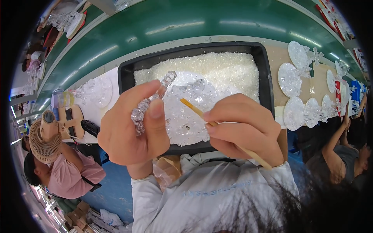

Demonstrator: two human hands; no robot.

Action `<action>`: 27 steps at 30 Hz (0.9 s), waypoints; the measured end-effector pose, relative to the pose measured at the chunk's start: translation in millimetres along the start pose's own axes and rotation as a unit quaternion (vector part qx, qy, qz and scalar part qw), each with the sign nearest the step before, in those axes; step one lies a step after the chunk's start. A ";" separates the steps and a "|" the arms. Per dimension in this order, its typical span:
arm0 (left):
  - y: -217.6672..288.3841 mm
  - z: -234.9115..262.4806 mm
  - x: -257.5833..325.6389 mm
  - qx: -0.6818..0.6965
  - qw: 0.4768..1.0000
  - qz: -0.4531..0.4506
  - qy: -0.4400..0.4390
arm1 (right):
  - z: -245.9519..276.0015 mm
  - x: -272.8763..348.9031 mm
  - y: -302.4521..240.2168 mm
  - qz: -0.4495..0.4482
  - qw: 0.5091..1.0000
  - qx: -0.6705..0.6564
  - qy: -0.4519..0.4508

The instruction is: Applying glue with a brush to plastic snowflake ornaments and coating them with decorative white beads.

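Note:
My left hand (124, 126) is closed around a clear, faceted ornament piece (168, 79), holding it upright at a tilt between thumb and fingers. Part of that piece is hidden behind the thumb. In my right hand (246, 128), a thin brush (189, 105) with a wooden handle and a yellowish tip is pinched. Its tip points toward the ornament piece and is apart from it. Below both hands, a clear round ornament part (182, 120) lies over a black tray (268, 81). Sparkling white granules (229, 70) are heaped in the tray.
More clear round ornaments (290, 80) stand on the bench at right, and others (99, 91) at left. A beige fan (47, 134) and a black object (90, 127) are at left. A green surface (186, 23) runs behind the tray. People sit on both sides.

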State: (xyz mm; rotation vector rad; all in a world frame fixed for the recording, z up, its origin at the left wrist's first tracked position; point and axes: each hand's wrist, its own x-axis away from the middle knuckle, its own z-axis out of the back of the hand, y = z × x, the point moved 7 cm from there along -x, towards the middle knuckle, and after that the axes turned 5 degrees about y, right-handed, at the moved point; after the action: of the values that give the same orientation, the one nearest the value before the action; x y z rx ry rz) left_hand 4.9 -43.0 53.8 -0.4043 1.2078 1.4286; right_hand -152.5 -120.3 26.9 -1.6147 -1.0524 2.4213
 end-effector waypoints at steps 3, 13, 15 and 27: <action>-4.2 1.8 4.3 -0.009 0.999 0.024 0.025 | -3.6 1.5 1.9 0.009 1.000 0.008 -0.018; -7.3 4.9 6.4 0.018 0.998 0.055 0.034 | -8.8 -0.2 -2.0 0.032 0.999 0.022 0.001; -10.0 5.6 7.6 0.023 0.996 0.079 0.040 | -5.6 2.1 -4.7 0.073 0.995 0.054 0.049; -11.7 3.4 7.7 0.026 0.996 0.088 0.021 | 1.0 0.9 -2.9 0.030 0.999 0.032 0.027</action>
State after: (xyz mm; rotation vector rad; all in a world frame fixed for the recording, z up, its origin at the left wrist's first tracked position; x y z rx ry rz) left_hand 14.4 -38.4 43.9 -0.2985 1.3384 1.5425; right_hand -154.7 -118.2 28.0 -1.7057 -0.9201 2.4066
